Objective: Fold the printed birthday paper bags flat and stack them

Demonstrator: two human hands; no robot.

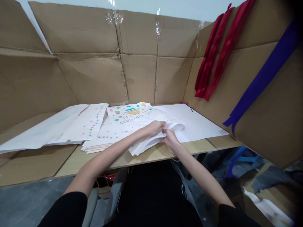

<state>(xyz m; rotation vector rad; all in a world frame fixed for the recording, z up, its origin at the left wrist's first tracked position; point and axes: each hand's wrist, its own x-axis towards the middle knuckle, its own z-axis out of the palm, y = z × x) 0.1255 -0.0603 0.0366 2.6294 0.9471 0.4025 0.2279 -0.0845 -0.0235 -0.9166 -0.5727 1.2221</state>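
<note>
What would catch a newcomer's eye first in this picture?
Probably the red ribbons and the blue-purple strip, hanging against the brown cardboard wall on the right. Next come the white sheets with colorful birthday print, piled mid-table. At their right side, the left hand and right hand meet, gripping a folded sheet edge.

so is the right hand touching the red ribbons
No, the right hand is at the bunched edge of the birthday-print sheets, while the red ribbons hang against the cardboard wall.
</note>
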